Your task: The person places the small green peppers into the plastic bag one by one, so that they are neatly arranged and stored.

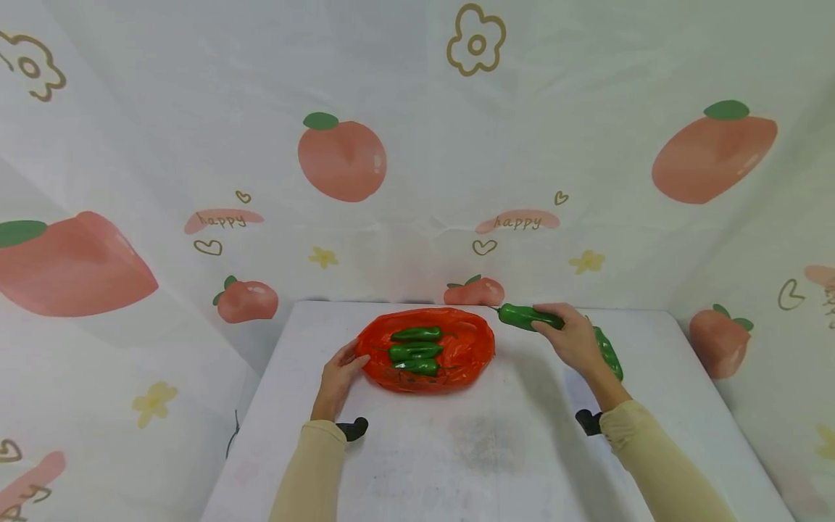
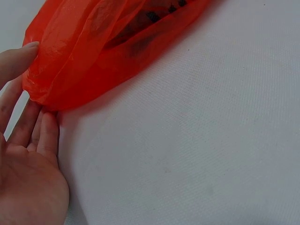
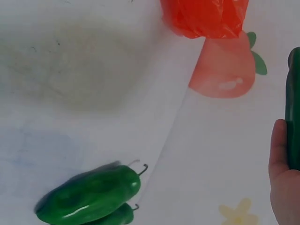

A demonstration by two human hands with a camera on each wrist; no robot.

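Note:
A red plastic bag (image 1: pixel 471 341) lies spread like a shallow dish at the back of the table, with three green peppers (image 1: pixel 415 351) inside. My left hand (image 1: pixel 338 377) holds its left edge; in the left wrist view the thumb is on the red film (image 2: pixel 70 61) and the fingers are behind and under it. Right of the bag, my right hand (image 1: pixel 577 344) grips a long green pepper (image 1: pixel 517 316) in the air, stem pointing left. Only part of that pepper (image 3: pixel 294 112) shows in the right wrist view.
More green peppers (image 1: pixel 608 355) lie on the table's right side, partly behind my right forearm; two overlap there (image 3: pixel 89 194) in the right wrist view. A white cloth wall (image 1: pixel 417 246) with printed fruit stands behind the white table (image 1: pixel 404 457).

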